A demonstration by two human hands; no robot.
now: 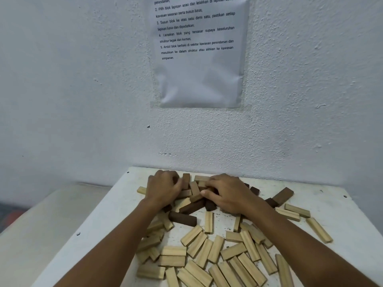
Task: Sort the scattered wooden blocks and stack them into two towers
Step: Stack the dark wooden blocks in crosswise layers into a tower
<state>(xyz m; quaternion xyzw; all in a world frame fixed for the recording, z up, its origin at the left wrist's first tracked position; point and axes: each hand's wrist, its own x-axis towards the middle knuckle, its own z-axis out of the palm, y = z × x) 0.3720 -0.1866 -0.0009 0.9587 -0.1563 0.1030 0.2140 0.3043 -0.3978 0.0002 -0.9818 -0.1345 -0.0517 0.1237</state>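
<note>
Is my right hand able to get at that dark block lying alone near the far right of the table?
Probably yes. The dark block lies flat in the open, just right of your right hand, with bare table around its far side. Only a smaller dark block touches its near end.

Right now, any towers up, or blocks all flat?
All flat: light blocks and dark blocks lie scattered on the table, none stacked.
</note>
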